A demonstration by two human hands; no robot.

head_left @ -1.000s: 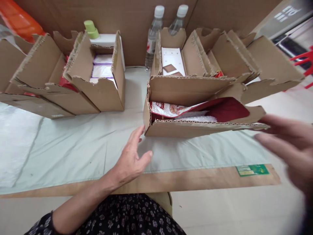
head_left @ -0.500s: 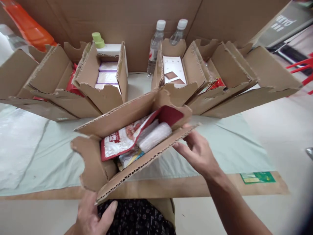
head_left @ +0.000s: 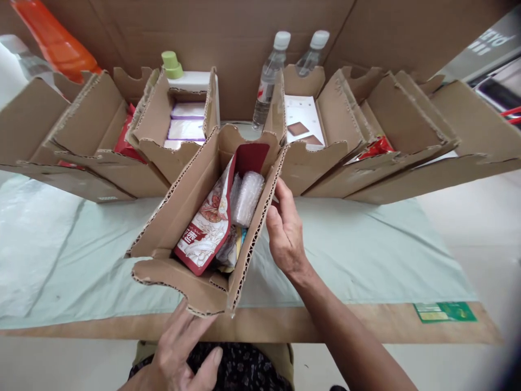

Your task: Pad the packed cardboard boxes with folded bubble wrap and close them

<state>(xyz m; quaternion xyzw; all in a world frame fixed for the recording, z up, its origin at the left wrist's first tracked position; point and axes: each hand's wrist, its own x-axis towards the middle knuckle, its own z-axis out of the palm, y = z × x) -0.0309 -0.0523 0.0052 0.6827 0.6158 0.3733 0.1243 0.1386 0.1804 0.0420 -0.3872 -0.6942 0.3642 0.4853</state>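
An open corrugated cardboard box (head_left: 179, 217) stands in front of me on the pale green cloth, its long axis pointing away. Inside lie a red and white snack pouch (head_left: 207, 228), a clear bubble-wrapped roll (head_left: 247, 198) and small packets underneath. My right hand (head_left: 285, 231) presses flat against the outside of the box's right wall, fingers extended. Below the table edge, my left hand (head_left: 179, 353) touches the near end flap from underneath with its fingers spread.
Several open cardboard boxes line the back: white packs (head_left: 185, 127) at left, a white card tray (head_left: 303, 122) at right. Two water bottles (head_left: 271, 76) and a green-capped bottle (head_left: 173, 65) stand against the cardboard wall. A green label (head_left: 444, 311) lies on the table edge.
The box has been pulled from the back right toward me and turned so it points lengthwise away. My hands moved from the air onto its right wall and near end.
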